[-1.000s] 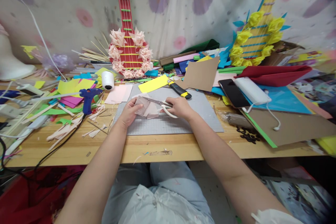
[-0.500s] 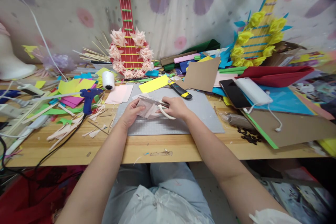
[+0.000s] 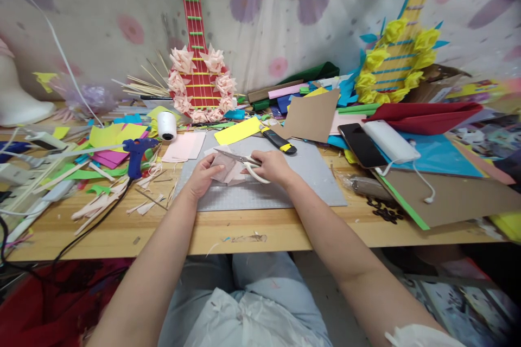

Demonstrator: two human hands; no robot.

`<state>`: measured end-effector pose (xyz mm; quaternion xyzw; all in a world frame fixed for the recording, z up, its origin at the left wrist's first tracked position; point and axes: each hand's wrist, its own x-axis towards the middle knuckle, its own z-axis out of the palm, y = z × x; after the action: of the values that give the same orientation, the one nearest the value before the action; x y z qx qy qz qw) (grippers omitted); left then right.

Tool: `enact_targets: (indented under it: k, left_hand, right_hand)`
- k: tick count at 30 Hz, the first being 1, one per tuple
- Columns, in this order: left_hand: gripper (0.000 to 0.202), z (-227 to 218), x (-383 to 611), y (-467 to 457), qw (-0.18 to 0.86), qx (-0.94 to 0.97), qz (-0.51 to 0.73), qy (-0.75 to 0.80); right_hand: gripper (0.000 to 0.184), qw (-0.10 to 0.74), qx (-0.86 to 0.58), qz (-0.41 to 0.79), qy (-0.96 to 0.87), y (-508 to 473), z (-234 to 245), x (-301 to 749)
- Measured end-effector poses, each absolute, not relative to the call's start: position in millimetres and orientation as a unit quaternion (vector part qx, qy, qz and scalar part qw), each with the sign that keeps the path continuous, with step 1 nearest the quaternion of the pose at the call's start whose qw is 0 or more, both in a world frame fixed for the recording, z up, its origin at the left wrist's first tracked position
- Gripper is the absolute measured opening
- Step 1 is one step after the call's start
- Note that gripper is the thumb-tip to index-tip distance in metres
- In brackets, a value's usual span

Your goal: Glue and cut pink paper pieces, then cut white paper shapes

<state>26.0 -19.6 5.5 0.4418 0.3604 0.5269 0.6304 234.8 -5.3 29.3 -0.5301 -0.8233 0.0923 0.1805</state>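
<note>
Well, from far off I see that not much has changed since a second ago, but my right hand (image 3: 273, 167) has slid a little way toward nine o'clock, so it is nearer to my left hand (image 3: 200, 178). Think of a clock lying on the grey mat (image 3: 313, 181), with six at my lap.

The left hand is at nine o'clock. Its thumb and fingers are clamped on some folded pale paper (image 3: 223, 169), which is held over the mat a bit to the nine o'clock side of its middle. The paper is in about the same spot as before.

The right fingers are wrapped around the white handles of the scissors (image 3: 257, 174). The blades point to ten o'clock and lie across the paper. They have gone along with the right hand, so the tip now sits closer to the left fingers. I can't tell how much gap there is between the blades.

The black and yellow knife (image 3: 280, 142) lies at one o'clock and the yellow paper strip (image 3: 238, 130) at eleven, both where they were. The blue glue gun (image 3: 137, 156) stays at nine, and the phone (image 3: 360, 143) stays near two.
</note>
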Motion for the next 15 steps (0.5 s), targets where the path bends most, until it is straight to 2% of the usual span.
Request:
enact_targets:
  k: [8, 15]
  left_hand:
    - [0.032, 3.2, 31.1, -14.0, 0.586, 0.372, 0.627, 0.353]
    - [0.024, 10.1, 29.2, -11.4, 0.592, 0.277, 0.689, 0.314]
  right_hand:
    - [0.039, 0.302, -0.588, 0.215, -0.719, -1.4, 21.2, 242.2]
    - [0.041, 0.226, -0.542, 0.25, -0.77, -10.2, 20.1, 241.3]
